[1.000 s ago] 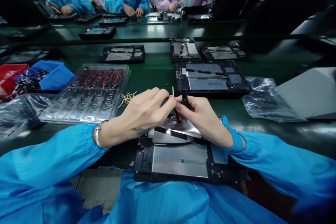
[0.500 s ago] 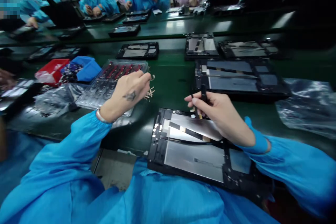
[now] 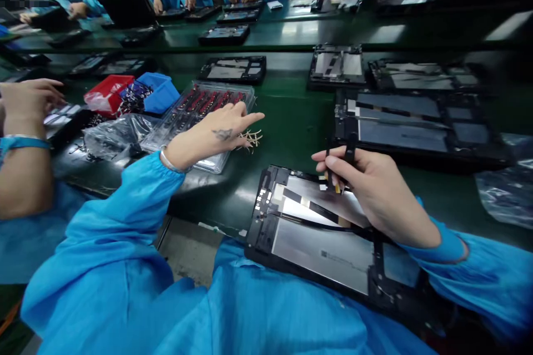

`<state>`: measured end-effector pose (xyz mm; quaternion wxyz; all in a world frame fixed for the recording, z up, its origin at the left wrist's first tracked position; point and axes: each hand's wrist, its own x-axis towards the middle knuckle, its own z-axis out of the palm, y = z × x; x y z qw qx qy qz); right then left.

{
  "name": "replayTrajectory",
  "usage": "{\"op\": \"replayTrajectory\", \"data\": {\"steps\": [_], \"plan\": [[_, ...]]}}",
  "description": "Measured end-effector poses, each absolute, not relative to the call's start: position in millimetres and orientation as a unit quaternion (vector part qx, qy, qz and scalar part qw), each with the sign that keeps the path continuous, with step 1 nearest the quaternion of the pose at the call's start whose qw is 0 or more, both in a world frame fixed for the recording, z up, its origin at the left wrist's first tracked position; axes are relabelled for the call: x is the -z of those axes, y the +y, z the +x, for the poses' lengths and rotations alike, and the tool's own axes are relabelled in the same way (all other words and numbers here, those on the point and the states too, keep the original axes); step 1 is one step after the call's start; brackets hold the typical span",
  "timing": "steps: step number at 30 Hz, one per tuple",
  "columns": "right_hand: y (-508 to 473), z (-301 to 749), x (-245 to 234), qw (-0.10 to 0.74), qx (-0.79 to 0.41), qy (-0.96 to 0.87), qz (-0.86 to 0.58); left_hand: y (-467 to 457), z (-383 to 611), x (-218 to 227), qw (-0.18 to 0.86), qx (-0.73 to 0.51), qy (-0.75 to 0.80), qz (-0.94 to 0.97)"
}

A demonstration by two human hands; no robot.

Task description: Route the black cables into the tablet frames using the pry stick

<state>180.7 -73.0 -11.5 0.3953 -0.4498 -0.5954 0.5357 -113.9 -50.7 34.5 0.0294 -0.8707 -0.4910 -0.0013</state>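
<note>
My left hand (image 3: 214, 136) hovers beside a clear plastic tray (image 3: 166, 130), index finger stretched out and nothing visible in its grip. Just under its fingers lies a small pile of pale thin strips (image 3: 254, 137). With thumb and fingers closed, my right hand (image 3: 370, 188) holds black tweezers (image 3: 350, 150) and a small dark piece with yellow and white ends (image 3: 336, 184), probably a flex cable. This hand is over the far edge of an opened tablet (image 3: 320, 249), whose silver battery cells and black ribbon cable are exposed. Part of the tablet is hidden by my right hand and sleeve.
Another opened tablet (image 3: 403, 127) lies beyond my right hand, with a clear plastic bag (image 3: 506, 188) beside it. Red (image 3: 109, 94) and blue (image 3: 160, 94) bins stand at left near a crumpled bag (image 3: 119, 136). A co-worker's hand (image 3: 29, 102) is at far left.
My left hand's fingers have opened from a pinch, and the index finger now points out. My right hand keeps its grip above the tablet. The view has shifted left; a co-worker's arm shows more.
</note>
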Motion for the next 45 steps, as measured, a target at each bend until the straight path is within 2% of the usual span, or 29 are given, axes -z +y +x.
{"op": "replayTrajectory", "data": {"steps": [3, 10, 13, 15, 17, 20, 22, 24, 26, 29, 31, 34, 36, 38, 41, 43, 45], "plan": [[-76, 179, 11, 0.401, -0.559, -0.583, -0.433, -54, -94, -27, 0.043, 0.048, -0.469, -0.881], [-77, 176, 11, 0.393, -0.600, -0.550, -0.428, -36, -94, -21, 0.090, -0.079, -0.559, -0.820], [-77, 176, 10, 0.394, -0.609, -0.544, -0.422, -37, -101, -27, 0.098, -0.066, -0.546, -0.830], [-78, 175, 9, 0.398, -0.613, -0.539, -0.418, -43, -95, -28, 0.088, -0.011, -0.515, -0.853], [-80, 174, 8, 0.403, -0.621, -0.534, -0.409, -51, -79, -24, 0.000, 0.101, -0.476, -0.874], [-85, 172, 9, 0.414, -0.632, -0.525, -0.392, -58, -43, -13, -0.242, 0.288, -0.408, -0.832], [-86, 170, 12, 0.414, -0.640, -0.520, -0.384, -60, -22, -9, -0.370, 0.352, -0.386, -0.768], [-84, 171, 13, 0.407, -0.636, -0.528, -0.388, -58, -8, -12, -0.438, 0.378, -0.375, -0.725], [-79, 173, 12, 0.422, -0.590, -0.560, -0.400, -55, -5, -21, -0.443, 0.376, -0.371, -0.724], [-71, 181, 2, 0.468, -0.468, -0.627, -0.410, -50, -11, -36, -0.411, 0.292, -0.390, -0.771], [-68, 185, -5, 0.470, -0.413, -0.669, -0.401, -46, -16, -43, -0.404, 0.213, -0.396, -0.797], [-69, 186, -11, 0.466, -0.379, -0.702, -0.382, -42, -19, -45, -0.390, 0.130, -0.373, -0.832], [-70, 186, -12, 0.479, -0.382, -0.692, -0.382, -41, -19, -43, -0.350, 0.131, -0.352, -0.858], [-70, 185, -12, 0.492, -0.404, -0.665, -0.390, -42, -17, -42, -0.251, 0.213, -0.345, -0.879], [-71, 185, -13, 0.504, -0.442, -0.633, -0.387, -50, -13, -42, 0.017, 0.336, -0.296, -0.894], [-72, 185, -14, 0.511, -0.443, -0.632, -0.378, -55, -9, -43, 0.178, 0.336, -0.245, -0.892], [-74, 185, -14, 0.519, -0.424, -0.641, -0.375, -60, -5, -44, 0.267, 0.319, -0.223, -0.882]]}}
